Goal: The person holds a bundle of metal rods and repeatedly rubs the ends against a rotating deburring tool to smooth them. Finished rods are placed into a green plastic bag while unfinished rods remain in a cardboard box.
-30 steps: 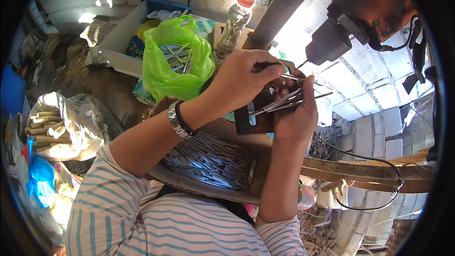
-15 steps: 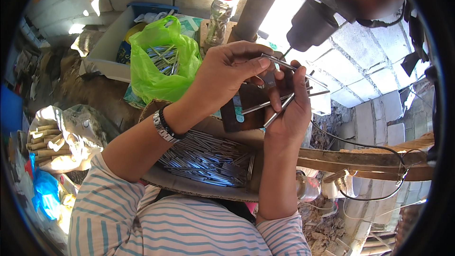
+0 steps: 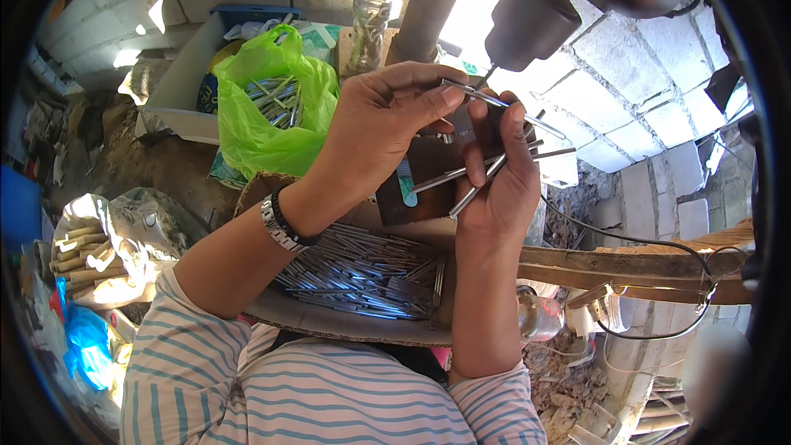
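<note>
My left hand (image 3: 395, 111), with a metal watch on its wrist, pinches one end of a thin metal rod (image 3: 540, 117) between thumb and fingers. The rod slants down to the right, across the fingertips of my right hand (image 3: 509, 185). Several more metal rods (image 3: 476, 188) lie crossed in the right hand's curled fingers. Just above both hands hangs a dark drill chuck (image 3: 534, 21) with a thin drill bit (image 3: 488, 76) pointing down; I cannot tell whether the bit touches the rod. Below my forearms, a cardboard box (image 3: 329, 328) on my lap holds many loose rods (image 3: 362, 272).
A green plastic bag (image 3: 247, 136) of rods sits by a pale bin (image 3: 185, 74) at the back left. Beside a metal column (image 3: 432, 8) stands a red-capped bottle (image 3: 371, 21). A wooden beam (image 3: 626, 272) and a black cable (image 3: 610, 236) run along the right.
The view has shifted slightly, so the bottle, column and bag appear farther left. Both hands keep their holds on the rods. A blurred pale shape has appeared at the lower right.
</note>
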Demonstrator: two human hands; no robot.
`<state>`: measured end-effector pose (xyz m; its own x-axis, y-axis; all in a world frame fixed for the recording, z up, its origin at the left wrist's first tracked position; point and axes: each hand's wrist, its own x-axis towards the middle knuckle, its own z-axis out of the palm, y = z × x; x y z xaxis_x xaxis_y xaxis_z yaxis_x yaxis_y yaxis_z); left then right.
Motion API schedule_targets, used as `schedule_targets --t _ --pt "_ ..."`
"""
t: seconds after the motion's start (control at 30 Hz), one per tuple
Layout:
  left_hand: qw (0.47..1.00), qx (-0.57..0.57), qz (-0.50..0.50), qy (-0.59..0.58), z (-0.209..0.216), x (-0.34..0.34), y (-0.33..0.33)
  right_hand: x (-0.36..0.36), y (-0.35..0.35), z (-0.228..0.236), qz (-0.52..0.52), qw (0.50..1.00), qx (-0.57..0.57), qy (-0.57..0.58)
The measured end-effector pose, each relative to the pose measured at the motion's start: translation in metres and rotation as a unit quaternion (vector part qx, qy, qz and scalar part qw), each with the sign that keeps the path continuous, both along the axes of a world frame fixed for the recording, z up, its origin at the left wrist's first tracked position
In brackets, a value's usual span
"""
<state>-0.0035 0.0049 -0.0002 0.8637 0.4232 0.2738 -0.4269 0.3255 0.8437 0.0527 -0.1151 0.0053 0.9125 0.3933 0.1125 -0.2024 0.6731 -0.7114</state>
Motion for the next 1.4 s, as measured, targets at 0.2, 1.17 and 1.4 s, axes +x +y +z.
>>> schedule_targets --t 0.2,1.17,1.4 --pt "1.000 0.009 0.023 -0.001 -0.0003 0.0015 -0.0018 -0.0002 0.0011 0.0013 -0.015 1.000 -0.010 0.011" --pt "0.999 0.023 0.029 -0.004 -0.0008 0.0031 -0.0015 0.0016 -0.0006 -0.0001 0.000 1.000 0.000 -0.006" --pt "0.999 0.020 0.039 -0.011 -0.0002 0.0030 -0.0037 0.0003 0.0003 0.0013 -0.019 1.000 -0.015 -0.003"
